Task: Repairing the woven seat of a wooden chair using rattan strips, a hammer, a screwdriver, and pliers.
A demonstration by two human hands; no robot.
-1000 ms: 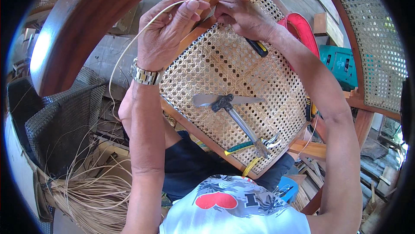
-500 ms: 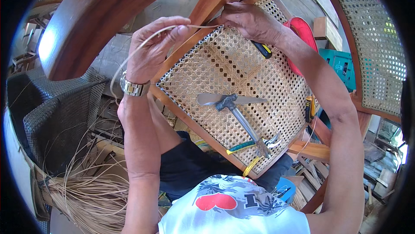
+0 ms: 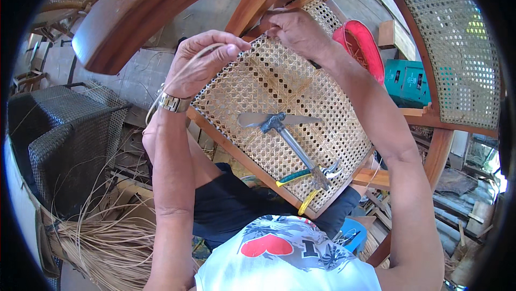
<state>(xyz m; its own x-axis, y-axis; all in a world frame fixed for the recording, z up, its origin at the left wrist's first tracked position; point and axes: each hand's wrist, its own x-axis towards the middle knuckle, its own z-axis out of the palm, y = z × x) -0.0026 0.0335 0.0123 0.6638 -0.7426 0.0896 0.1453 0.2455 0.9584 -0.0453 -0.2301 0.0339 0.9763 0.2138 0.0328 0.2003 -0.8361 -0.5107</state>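
Observation:
A woven cane chair seat (image 3: 328, 105) in a wooden frame lies tilted before me. My left hand (image 3: 207, 57) is raised over its far left edge, pinching a pale cane strand (image 3: 185, 69) that loops back past my wristwatch. My right hand (image 3: 295, 30) is closed at the seat's far corner, against the wooden frame; what its fingertips grip is hidden. On the weave lies a hammer (image 3: 290, 141), its head across a flat pointed metal blade (image 3: 251, 120). Pruning shears (image 3: 294, 177) with green and yellow handles lie under the hammer's handle end.
A curved wooden armrest (image 3: 134, 19) arches at the upper left. Beyond my right forearm are a red container (image 3: 371, 49) and a teal box (image 3: 406, 84). At the lower left lies a bundle of loose cane (image 3: 107, 245), near a dark woven chair (image 3: 75, 140).
My left hand has moved right and slightly down, closer to my right hand, which has shifted a little left. The view has shifted a little; hammer and shears stay on the seat.

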